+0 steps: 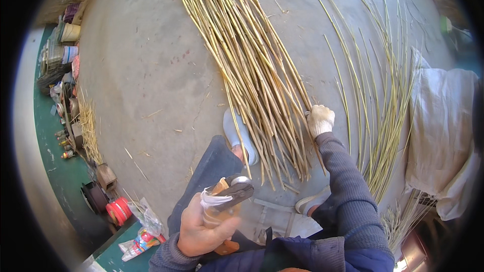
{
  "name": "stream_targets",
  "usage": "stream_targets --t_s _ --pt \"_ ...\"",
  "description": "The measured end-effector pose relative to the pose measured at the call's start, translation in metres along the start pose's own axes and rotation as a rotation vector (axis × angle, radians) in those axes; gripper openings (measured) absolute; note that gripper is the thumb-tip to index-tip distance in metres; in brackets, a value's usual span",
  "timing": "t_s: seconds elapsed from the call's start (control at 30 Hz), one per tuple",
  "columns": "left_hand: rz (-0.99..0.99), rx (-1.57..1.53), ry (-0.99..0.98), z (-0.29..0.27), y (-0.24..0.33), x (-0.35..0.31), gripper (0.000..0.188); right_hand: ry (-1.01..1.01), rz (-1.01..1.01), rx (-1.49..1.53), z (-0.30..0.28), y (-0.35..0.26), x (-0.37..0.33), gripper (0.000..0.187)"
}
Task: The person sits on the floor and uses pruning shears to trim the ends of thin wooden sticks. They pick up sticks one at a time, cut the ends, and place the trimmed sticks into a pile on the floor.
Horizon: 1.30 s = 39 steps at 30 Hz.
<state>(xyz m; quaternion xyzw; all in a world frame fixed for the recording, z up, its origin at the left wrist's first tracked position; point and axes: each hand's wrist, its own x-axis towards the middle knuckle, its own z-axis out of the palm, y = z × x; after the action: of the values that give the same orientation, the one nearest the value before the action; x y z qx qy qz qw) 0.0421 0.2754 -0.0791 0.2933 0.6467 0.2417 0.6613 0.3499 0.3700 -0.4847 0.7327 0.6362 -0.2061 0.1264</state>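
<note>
— Two piles of canes, as far as I see: a thick pile (252, 75) lying across the concrete floor (146, 70) in front of me, and a thinner, looser spread (383, 100) off to my right, next to the white sacks (443, 121).

— What are your hands doing?

— My right hand (320, 120), in a white glove, is down at the near edge of the thick pile, fingers curled and pressed on one or two canes. I cannot tell how many it pinches. My left hand (201, 226) is bare and wrapped tight around the handles of a pair of pruning shears (227, 199), held up near my knee, apart from the canes.

— Are the shears open?

— The blades look pressed together, nothing between them.

— So how far along are you?

— My judgement: not far. The thick pile is by far the larger, and its near ends lie ragged over my shoe (241, 133). The thinner spread looks like the canes already handled, and it is much smaller. A few short scraps lie on the floor near my feet. Most of the work seems left.

— Anything else nearby?

— Clutter along the green strip (65, 171) at my left: a red reel (119, 210), tins, boxes. None of it touches the canes.
</note>
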Motion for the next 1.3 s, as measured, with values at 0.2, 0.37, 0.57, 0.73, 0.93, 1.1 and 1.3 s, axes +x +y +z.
stream_targets --t_s 0.2,0.37,0.57,0.73,0.93,1.1,1.3 --pt "0.021 0.157 0.018 0.002 -0.009 -0.01 0.055 -0.165 0.15 0.253 -0.025 -0.004 -0.016 0.037" --pt "0.086 0.164 0.042 0.004 -0.018 -0.021 0.05 -0.223 0.031 0.458 -0.063 0.009 -0.067 0.038" --pt "0.248 0.129 -0.018 0.002 -0.036 -0.022 0.04 -0.246 -0.127 0.432 -0.115 0.004 -0.155 0.042" --pt "0.383 0.131 -0.023 -0.008 -0.037 -0.02 0.038 -0.058 -0.138 0.236 -0.163 0.002 -0.23 0.036" --pt "0.502 0.107 -0.049 -0.011 -0.04 -0.001 0.027 0.085 -0.114 0.417 -0.203 0.007 -0.303 0.033" --pt "0.531 0.143 -0.028 -0.01 -0.038 0.007 0.035 -0.101 0.022 0.804 -0.271 -0.002 -0.381 0.03" --pt "0.607 0.057 -0.044 -0.008 -0.042 0.014 0.032 -0.198 0.16 1.188 -0.301 0.022 -0.479 0.029"
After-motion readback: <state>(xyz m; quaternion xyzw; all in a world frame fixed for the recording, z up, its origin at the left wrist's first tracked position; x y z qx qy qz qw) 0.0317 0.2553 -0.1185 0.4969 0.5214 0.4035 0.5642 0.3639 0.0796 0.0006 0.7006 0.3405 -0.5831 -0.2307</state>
